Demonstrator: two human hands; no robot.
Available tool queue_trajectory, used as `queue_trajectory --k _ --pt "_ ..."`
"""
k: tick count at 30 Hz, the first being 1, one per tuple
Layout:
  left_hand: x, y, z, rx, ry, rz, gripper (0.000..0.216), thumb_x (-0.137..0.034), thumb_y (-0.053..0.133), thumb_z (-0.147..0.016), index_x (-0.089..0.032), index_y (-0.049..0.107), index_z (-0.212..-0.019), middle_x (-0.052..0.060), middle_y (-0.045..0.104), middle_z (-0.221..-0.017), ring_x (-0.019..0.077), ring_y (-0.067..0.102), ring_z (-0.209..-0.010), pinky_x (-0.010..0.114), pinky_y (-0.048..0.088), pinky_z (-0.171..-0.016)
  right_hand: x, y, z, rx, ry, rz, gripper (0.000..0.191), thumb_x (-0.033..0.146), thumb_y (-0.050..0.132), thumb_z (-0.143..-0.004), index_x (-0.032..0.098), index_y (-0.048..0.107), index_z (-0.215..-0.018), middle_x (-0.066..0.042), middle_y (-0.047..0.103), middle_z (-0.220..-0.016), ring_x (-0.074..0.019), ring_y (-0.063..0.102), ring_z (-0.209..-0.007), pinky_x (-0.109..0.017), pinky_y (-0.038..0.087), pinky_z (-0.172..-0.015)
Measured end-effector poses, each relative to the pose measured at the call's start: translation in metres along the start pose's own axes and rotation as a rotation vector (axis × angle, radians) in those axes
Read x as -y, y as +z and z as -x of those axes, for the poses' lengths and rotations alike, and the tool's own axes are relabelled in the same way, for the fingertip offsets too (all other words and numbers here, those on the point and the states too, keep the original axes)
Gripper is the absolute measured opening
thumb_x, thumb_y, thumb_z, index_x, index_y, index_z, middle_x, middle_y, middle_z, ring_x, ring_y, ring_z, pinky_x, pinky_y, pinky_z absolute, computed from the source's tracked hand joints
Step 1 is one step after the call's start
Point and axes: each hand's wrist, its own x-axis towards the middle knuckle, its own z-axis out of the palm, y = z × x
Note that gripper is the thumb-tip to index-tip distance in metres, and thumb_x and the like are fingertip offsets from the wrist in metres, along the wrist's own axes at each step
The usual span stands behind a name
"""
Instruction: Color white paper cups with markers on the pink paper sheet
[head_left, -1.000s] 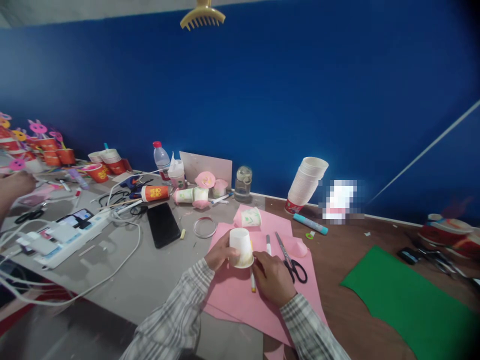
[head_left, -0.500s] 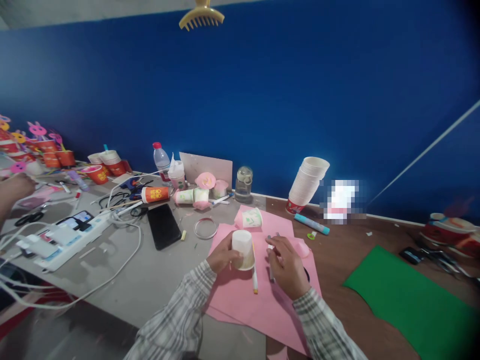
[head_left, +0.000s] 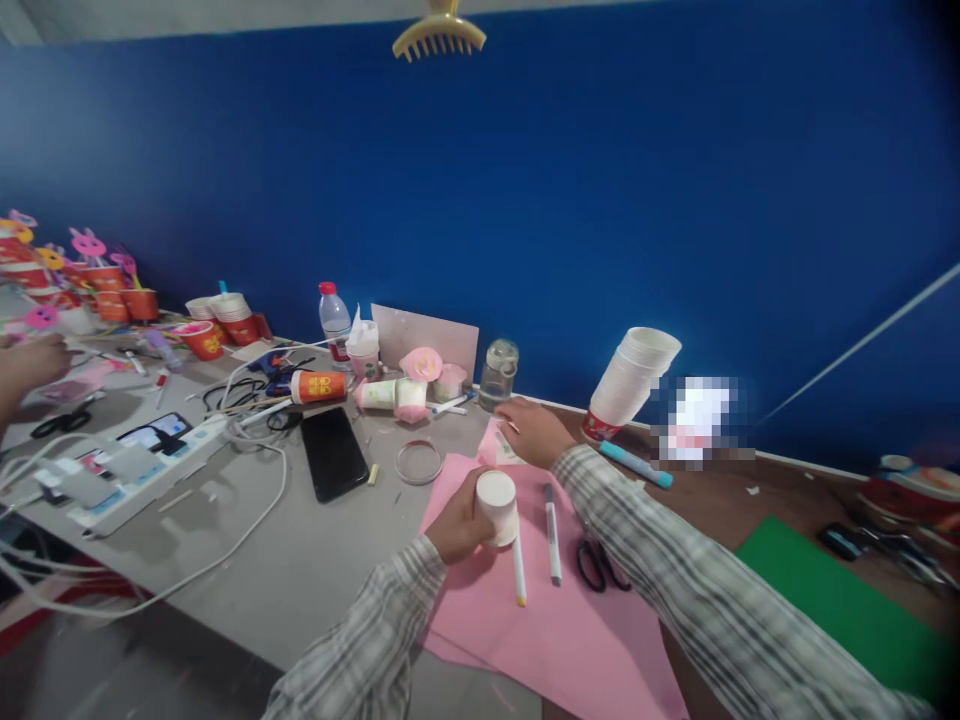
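Note:
My left hand [head_left: 461, 520] is closed around a white paper cup [head_left: 496, 497], held bottom up over pink paper sheets [head_left: 495, 630]. Stretched forward, my right hand [head_left: 536, 432] hovers at a green-and-white printed paper cup [head_left: 510, 452] with pink paper on it. Its fingers look bent but loose, and they partly cover that cup. Between my arms lie a marker with a yellow end [head_left: 520, 570], a grey-ended marker [head_left: 553, 540] and black-handled scissors [head_left: 592, 567], whose blades are hidden under my right sleeve.
A leaning stack of paper cups [head_left: 630, 375], a blue marker [head_left: 636, 465] and green paper [head_left: 810, 590] are to the right. A glass jar [head_left: 499, 375] stands behind. Leftward lie a tape roll [head_left: 418, 462], a phone [head_left: 334, 453] and a power strip [head_left: 150, 480]; another person's hand [head_left: 34, 365] is far left.
My right hand has moved away from the grey-ended marker, forward to the printed cup, uncovering the scissors' handles. The cup in my left hand has tilted slightly. The view has shifted a little.

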Motion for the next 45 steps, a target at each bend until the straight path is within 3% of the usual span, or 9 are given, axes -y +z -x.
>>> queue_trajectory --k 8,11,15,19,23,28,33,39,45 --pt "0.002 -0.012 -0.009 -0.185 0.026 0.101 0.065 -0.001 0.054 -0.046 -0.018 0.049 -0.108 0.006 0.057 -0.094 0.0288 0.051 -0.092 0.042 0.041 -0.082 0.007 -0.003 -0.062 0.121 0.018 -0.040 0.019 0.020 0.052 -0.083 0.016 0.066 -0.095 -0.004 0.070 -0.098 -0.0138 0.060 -0.085 -0.020 0.038 -0.073" --pt "-0.001 -0.016 -0.013 -0.257 0.030 0.159 0.061 -0.004 0.057 -0.045 -0.017 0.052 -0.104 0.006 0.058 -0.091 0.0297 0.051 -0.091 0.043 0.041 -0.081 0.001 -0.027 -0.040 0.076 0.059 -0.071 0.025 0.023 0.047 -0.085 0.017 0.061 -0.106 -0.002 0.068 -0.100 -0.0117 0.060 -0.086 -0.019 0.038 -0.074" --pt "-0.001 -0.017 -0.015 -0.337 0.030 0.122 0.058 -0.004 0.053 -0.045 -0.017 0.053 -0.101 0.007 0.058 -0.094 0.0309 0.051 -0.094 0.043 0.043 -0.080 -0.014 -0.045 0.034 -0.034 0.163 -0.139 0.026 0.025 0.046 -0.084 0.019 0.059 -0.106 0.001 0.069 -0.076 -0.0126 0.061 -0.066 -0.020 0.041 -0.064" --pt "0.003 -0.014 -0.014 -0.354 0.062 -0.066 0.056 -0.005 0.053 -0.048 -0.019 0.053 -0.102 0.007 0.058 -0.098 0.0306 0.051 -0.097 0.045 0.041 -0.085 -0.018 -0.016 0.111 0.064 0.338 -0.050 0.032 0.026 0.050 -0.079 0.024 0.056 -0.110 -0.003 0.068 -0.085 -0.0186 0.064 -0.073 -0.026 0.043 -0.065" --pt "0.004 -0.007 -0.012 -0.332 0.072 -0.188 0.056 -0.005 0.054 -0.051 -0.023 0.051 -0.104 0.006 0.059 -0.099 0.0286 0.053 -0.096 0.045 0.042 -0.086 0.002 0.018 0.147 0.300 0.355 0.016 0.035 0.034 0.054 -0.076 0.025 0.053 -0.110 -0.008 0.061 -0.104 -0.0253 0.061 -0.087 -0.029 0.042 -0.067" --pt "-0.002 -0.004 -0.013 -0.352 0.042 -0.135 0.053 -0.013 0.059 -0.049 -0.019 0.051 -0.101 0.007 0.061 -0.090 0.0288 0.057 -0.086 0.042 0.049 -0.070 0.036 0.024 0.147 0.318 0.231 0.052 0.022 0.034 0.045 -0.083 0.022 0.059 -0.095 -0.009 0.062 -0.092 -0.0290 0.057 -0.090 -0.037 0.040 -0.075" --pt "-0.002 -0.011 -0.014 -0.404 0.051 -0.109 0.050 -0.020 0.062 -0.050 -0.018 0.052 -0.098 0.006 0.061 -0.083 0.0277 0.057 -0.078 0.043 0.049 -0.067 0.055 0.038 0.141 0.184 0.249 0.001 0.048 0.054 0.046 -0.077 0.025 0.046 -0.115 -0.011 0.054 -0.108 -0.0312 0.058 -0.087 -0.038 0.042 -0.069" --pt "0.001 -0.009 -0.015 -0.421 0.077 -0.132 0.051 -0.020 0.063 -0.050 -0.018 0.053 -0.100 0.007 0.061 -0.087 0.0300 0.056 -0.086 0.046 0.048 -0.074 0.043 0.056 0.138 0.109 0.307 -0.043 0.040 0.015 0.047 -0.072 0.029 0.047 -0.110 -0.006 0.044 -0.122 -0.0193 0.063 -0.069 -0.027 0.041 -0.056" --pt "0.005 -0.008 -0.012 -0.397 0.110 -0.214 0.052 -0.022 0.062 -0.057 -0.024 0.049 -0.108 0.009 0.058 -0.103 0.0315 0.053 -0.101 0.048 0.043 -0.088 0.027 0.072 0.138 0.007 0.302 -0.068 0.036 0.021 0.049 -0.072 0.026 0.051 -0.107 -0.009 0.044 -0.121 -0.0236 0.063 -0.073 -0.033 0.048 -0.061"
